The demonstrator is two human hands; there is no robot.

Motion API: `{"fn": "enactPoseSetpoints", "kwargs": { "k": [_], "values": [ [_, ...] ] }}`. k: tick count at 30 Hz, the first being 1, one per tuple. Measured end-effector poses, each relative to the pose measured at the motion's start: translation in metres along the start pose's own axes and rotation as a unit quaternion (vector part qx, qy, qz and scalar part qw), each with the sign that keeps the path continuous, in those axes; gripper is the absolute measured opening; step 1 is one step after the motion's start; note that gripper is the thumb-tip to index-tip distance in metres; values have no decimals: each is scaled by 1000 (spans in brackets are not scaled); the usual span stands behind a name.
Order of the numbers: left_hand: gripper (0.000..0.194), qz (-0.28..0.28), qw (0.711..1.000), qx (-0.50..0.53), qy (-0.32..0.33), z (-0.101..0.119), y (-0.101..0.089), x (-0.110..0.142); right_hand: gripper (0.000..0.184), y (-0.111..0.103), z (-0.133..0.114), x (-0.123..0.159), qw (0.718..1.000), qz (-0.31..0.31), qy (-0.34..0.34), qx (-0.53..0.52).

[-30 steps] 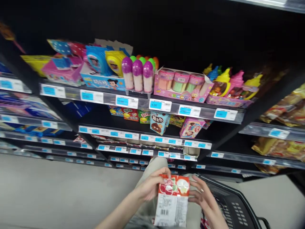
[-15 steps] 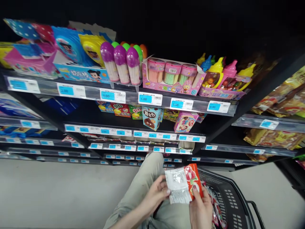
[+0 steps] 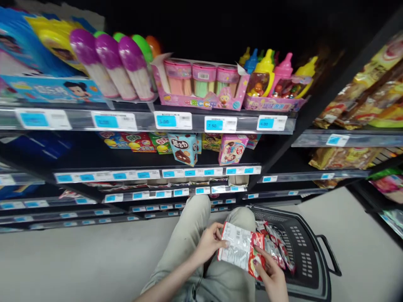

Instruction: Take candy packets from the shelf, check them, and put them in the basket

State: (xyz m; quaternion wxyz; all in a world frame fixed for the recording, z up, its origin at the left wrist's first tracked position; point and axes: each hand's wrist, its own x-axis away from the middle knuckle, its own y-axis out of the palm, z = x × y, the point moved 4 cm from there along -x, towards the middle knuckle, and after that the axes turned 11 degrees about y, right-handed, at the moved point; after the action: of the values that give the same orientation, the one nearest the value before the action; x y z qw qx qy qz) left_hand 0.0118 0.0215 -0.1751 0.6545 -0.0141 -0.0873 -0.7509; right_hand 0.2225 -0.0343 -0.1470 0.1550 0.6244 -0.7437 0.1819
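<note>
I hold a red and white snack packet (image 3: 241, 251) low in the view, over my knees. My left hand (image 3: 210, 242) pinches its left edge with closed fingers. My right hand (image 3: 270, 273) grips its lower right corner from below. The packet's silvery white back faces up. It hangs just left of a black shopping basket (image 3: 310, 268) on the floor, which holds several similar red packets (image 3: 277, 247).
Black shop shelves with blue price tags (image 3: 220, 124) fill the upper view. The top shelf holds purple-capped tubes (image 3: 110, 63), pink candy tubs (image 3: 201, 82) and bottle-shaped sweets (image 3: 273, 73). Boxes stand on the shelf below. Bagged snacks (image 3: 362, 96) line the right bay. Grey floor lies at lower left.
The packet has come down and turned from upright to lying flat by the basket. My view has moved closer to the shelves and to the right.
</note>
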Motion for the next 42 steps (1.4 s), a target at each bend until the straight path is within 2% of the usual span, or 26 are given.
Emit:
{"fn": "enactPoseSetpoints", "kwargs": {
  "k": [3, 8, 10, 13, 18, 22, 25, 29, 32, 34, 36, 38, 40, 42],
  "values": [
    [71, -56, 998, 14, -5, -35, 18, -5, 42, -22, 40, -2, 998, 44, 29, 17],
    [56, -200, 975, 83, -54, -74, 42, -6, 40, -44, 103, 0, 985, 167, 49, 20],
    [57, -213, 971, 80, -70, -86, 44, -7, 38, -46, 120, -1, 979, 195, 38, 47],
    [51, -195, 978, 41, -54, -98, 45, -8, 33, -46, 132, -4, 970, 220, -1, 100],
    [34, -161, 986, -41, 23, -97, 46, -7, 24, -45, 124, -5, 942, 217, -112, 230],
    [27, -193, 969, -117, 103, -80, 47, -4, 24, -47, 116, -8, 928, 202, -118, 289],
    [24, -214, 939, -195, 185, -65, 47, 1, 25, -47, 112, -11, 918, 191, -123, 324],
    [25, -226, 876, -328, 274, -50, 50, 4, 24, -44, 103, -15, 896, 185, -133, 381],
    [27, -254, 792, -433, 348, -40, 56, -2, 21, -44, 94, -20, 875, 169, -166, 421],
    [28, -280, 736, -472, 395, -36, 60, -7, 20, -45, 89, -24, 854, 150, -197, 457],
    [27, -295, 707, -484, 423, -35, 62, -12, 20, -47, 85, -27, 818, 137, -227, 510],
    [26, -302, 710, -479, 419, -37, 62, -17, 20, -47, 81, -29, 771, 117, -249, 574],
    [25, -305, 735, -464, 390, -39, 60, -20, 21, -46, 77, -29, 735, 76, -259, 622],
    [24, -311, 761, -440, 360, -42, 58, -23, 23, -42, 72, -30, 728, 17, -257, 636]
  ]
}}
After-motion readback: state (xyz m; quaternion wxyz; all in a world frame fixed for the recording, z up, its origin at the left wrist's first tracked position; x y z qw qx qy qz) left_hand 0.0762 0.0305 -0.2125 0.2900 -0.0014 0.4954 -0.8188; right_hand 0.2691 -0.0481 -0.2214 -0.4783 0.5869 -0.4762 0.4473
